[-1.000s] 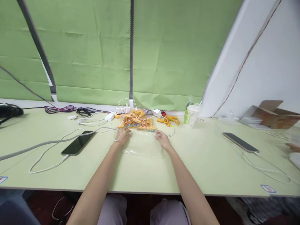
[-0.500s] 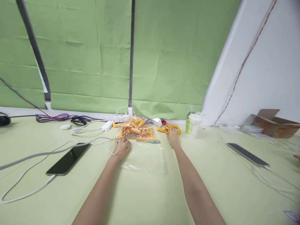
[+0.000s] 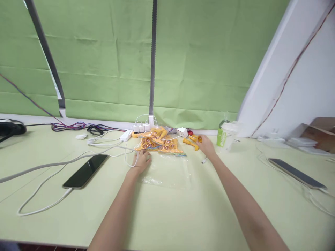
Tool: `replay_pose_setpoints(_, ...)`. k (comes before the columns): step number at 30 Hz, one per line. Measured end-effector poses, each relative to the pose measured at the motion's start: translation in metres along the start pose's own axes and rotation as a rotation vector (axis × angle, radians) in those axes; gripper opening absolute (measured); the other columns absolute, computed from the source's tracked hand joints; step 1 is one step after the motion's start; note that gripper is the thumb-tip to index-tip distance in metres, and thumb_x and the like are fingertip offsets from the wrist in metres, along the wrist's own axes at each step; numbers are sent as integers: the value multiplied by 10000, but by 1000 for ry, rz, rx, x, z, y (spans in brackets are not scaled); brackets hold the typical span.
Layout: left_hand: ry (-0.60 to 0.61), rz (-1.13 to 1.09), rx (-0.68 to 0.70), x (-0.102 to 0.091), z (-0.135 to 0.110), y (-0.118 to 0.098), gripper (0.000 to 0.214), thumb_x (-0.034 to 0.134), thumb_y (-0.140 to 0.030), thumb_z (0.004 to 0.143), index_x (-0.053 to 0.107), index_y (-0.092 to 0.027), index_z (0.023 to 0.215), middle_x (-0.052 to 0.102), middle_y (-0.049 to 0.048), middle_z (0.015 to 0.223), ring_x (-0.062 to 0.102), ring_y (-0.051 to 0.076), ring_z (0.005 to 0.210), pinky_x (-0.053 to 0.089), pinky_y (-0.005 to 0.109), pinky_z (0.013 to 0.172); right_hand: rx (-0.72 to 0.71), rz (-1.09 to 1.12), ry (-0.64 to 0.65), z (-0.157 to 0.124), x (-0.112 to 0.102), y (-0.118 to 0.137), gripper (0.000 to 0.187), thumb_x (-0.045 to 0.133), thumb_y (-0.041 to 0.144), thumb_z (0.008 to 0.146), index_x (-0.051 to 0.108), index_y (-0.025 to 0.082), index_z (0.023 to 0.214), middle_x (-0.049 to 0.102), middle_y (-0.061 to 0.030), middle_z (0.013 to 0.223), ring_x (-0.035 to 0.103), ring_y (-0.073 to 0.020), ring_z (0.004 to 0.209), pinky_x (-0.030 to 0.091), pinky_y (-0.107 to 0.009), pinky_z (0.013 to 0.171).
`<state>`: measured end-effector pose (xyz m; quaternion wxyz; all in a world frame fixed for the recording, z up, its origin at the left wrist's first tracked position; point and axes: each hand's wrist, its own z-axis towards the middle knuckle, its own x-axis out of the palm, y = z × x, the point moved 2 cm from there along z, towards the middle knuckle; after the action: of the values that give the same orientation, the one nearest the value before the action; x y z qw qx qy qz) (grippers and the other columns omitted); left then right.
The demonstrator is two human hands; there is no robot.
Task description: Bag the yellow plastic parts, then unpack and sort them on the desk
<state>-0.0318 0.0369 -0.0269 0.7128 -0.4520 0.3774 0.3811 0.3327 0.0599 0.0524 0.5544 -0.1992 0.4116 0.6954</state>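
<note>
My left hand (image 3: 141, 162) rests on the table at the near left corner of a flat clear plastic bag (image 3: 167, 172), its fingers loosely apart. Beyond it lies a heap of clear packets (image 3: 159, 141) holding orange-yellow plastic pieces. My right hand (image 3: 207, 147) is closed on a yellow pipe-shaped piece (image 3: 199, 139) with a round cup end; the fingertips are partly hidden. Just left of it, another yellow pipe-shaped piece (image 3: 190, 143) lies on the table.
Right of my right hand stand a white lidded cup (image 3: 230, 137) and a green-labelled container (image 3: 222, 136). A phone on a cable (image 3: 86, 171) lies at left, another phone (image 3: 297, 173) at right. Power strips (image 3: 126, 135) and cables run along the back. A cardboard box (image 3: 315, 137) is far right.
My right hand has shifted right, off the loose yellow pieces, with one pipe-shaped piece now at its fingers. A white cable plug shows below it. The head view has swung slightly left.
</note>
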Motion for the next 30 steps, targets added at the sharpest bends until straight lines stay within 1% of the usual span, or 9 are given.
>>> replay_pose_setpoints(2, 10, 6, -13, -2, -1, 0, 273, 511, -266, 840, 586, -218, 1098, 488, 101, 1247, 391, 269, 1213, 345, 433, 978, 97, 284, -80, -12, -21, -3, 249, 583, 231, 761, 599, 150, 996, 662, -103, 951, 623, -217, 853, 490, -333, 766)
replay_pose_setpoints(3, 15, 6, -21, -3, -2, 0, 276, 506, -270, 844, 583, -216, 1103, 481, 107, 1257, 388, 272, 1217, 347, 432, 977, 172, 441, -79, -21, -31, -4, 240, 589, 250, 763, 603, 148, 980, 671, -87, 901, 635, -200, 793, 510, -320, 728)
replay_pose_setpoints(6, 34, 0, -50, -7, -4, -2, 297, 488, -291, 854, 567, -212, 1129, 475, 117, 1271, 386, 278, 1225, 339, 434, 985, 414, 825, 30, -55, -51, -5, 180, 605, 284, 779, 628, 137, 879, 684, -61, 767, 641, -149, 614, 539, -263, 607)
replay_pose_setpoints(8, 54, 2, -70, -11, -7, -3, 364, 501, -317, 844, 534, -195, 1186, 461, 134, 1285, 373, 292, 1239, 322, 451, 999, 533, 958, 131, -80, -58, -4, 143, 613, 269, 789, 641, 130, 800, 693, -68, 723, 642, -135, 577, 543, -230, 573)
replay_pose_setpoints(12, 107, 1, -104, -17, -11, -8, 603, 596, -432, 766, 448, -187, 1297, 411, 164, 1323, 317, 336, 1282, 302, 490, 1008, 725, 1049, 317, -122, -61, 0, 124, 610, 227, 800, 654, 112, 788, 719, -93, 757, 656, -140, 568, 566, -220, 565)
replay_pose_setpoints(15, 146, -22, -79, -17, -14, -9, 610, 613, -511, 731, 502, -219, 1254, 438, 145, 1288, 331, 339, 1266, 300, 492, 1008, 815, 1024, 339, -137, -62, 0, 116, 634, 218, 782, 639, 102, 781, 719, -105, 750, 661, -154, 543, 586, -241, 570)
replay_pose_setpoints(20, 154, -58, -30, -14, -14, -8, 513, 592, -537, 748, 582, -238, 1164, 458, 123, 1252, 365, 327, 1225, 306, 479, 1002, 903, 1066, 306, -139, -61, -2, 85, 622, 179, 795, 609, 99, 819, 696, -99, 681, 685, -169, 591, 601, -227, 617)
replay_pose_setpoints(27, 119, -216, 69, -5, -8, -7, 454, 649, -431, 734, 611, -206, 1127, 540, 94, 1152, 475, 260, 1127, 357, 384, 1009, 886, 1193, 427, -129, -40, 23, 103, 579, 173, 838, 580, 89, 898, 683, -107, 782, 700, -160, 690, 598, -199, 710)
replay_pose_setpoints(30, 126, -368, 65, -2, -5, -8, 382, 593, -379, 778, 625, -170, 1097, 573, 112, 1141, 522, 237, 1099, 389, 357, 988, 867, 1240, 520, -125, -26, 36, 164, 574, 172, 841, 548, 101, 987, 681, -95, 824, 704, -169, 742, 602, -225, 724)
